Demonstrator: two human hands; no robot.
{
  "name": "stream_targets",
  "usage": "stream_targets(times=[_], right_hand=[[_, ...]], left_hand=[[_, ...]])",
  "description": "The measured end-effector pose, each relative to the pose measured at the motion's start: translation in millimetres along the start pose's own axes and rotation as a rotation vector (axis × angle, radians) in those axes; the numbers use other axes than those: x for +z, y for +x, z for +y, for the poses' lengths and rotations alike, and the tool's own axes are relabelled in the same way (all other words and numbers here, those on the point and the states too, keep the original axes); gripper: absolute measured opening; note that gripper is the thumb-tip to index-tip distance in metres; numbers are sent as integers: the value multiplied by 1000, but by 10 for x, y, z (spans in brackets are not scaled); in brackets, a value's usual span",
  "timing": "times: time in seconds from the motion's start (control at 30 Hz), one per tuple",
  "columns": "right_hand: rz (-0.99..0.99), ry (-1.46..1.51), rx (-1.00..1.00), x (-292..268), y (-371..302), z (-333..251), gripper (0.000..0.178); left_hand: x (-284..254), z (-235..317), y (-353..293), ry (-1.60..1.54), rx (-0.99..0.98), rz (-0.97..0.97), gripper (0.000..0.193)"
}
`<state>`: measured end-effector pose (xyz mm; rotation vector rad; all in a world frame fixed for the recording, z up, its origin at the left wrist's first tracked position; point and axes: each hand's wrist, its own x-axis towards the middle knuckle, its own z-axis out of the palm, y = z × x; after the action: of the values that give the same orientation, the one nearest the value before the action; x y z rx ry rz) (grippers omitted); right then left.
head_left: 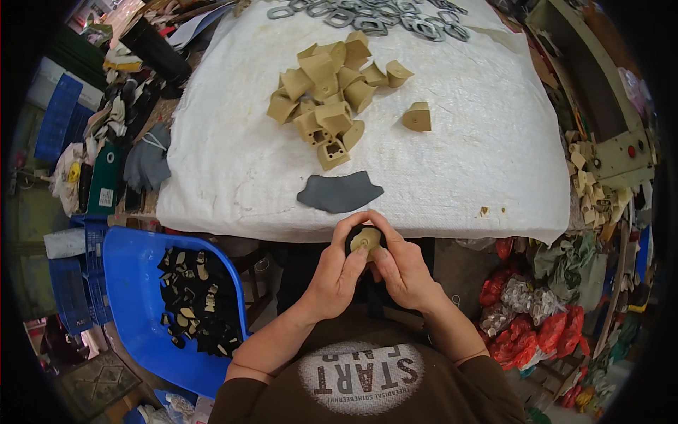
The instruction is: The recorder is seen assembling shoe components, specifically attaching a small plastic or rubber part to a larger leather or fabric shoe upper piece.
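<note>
Just off the table's front edge, my left hand (335, 274) and my right hand (404, 274) meet around a tan shoe heel (366, 238). Black covering material (358, 231) rings the heel's rim. Both thumbs press on the tan face while the fingers curl round its far side. Beyond them a dark grey cut piece of covering material (340, 193) lies flat on the white sheet. Farther back is a heap of bare tan heels (325, 85), some with square sockets facing up. One single heel (417, 117) sits apart to the right.
A white woven sheet (480, 162) covers the table. Grey metal-looking rings (371, 25) lie at its far end. At my left stands a blue tub (123, 304) with many black-and-tan pieces. Red plastic bags (519, 343) lie low at the right, below a greenish machine frame (621, 152).
</note>
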<state>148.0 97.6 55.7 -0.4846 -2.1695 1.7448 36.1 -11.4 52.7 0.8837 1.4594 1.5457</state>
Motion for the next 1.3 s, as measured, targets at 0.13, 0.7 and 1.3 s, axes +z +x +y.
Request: stream_targets(times=[0.13, 0.7, 1.3], right_hand=[[-2, -226, 22, -121, 27, 52, 31], [-112, 38, -208, 33, 159, 172, 15], [24, 6, -268, 418, 181, 127, 39]], left_hand=[[-95, -43, 5, 113, 104, 14, 44], [46, -32, -92, -166, -100, -78, 36], [-155, -172, -233, -250, -11, 208, 38]])
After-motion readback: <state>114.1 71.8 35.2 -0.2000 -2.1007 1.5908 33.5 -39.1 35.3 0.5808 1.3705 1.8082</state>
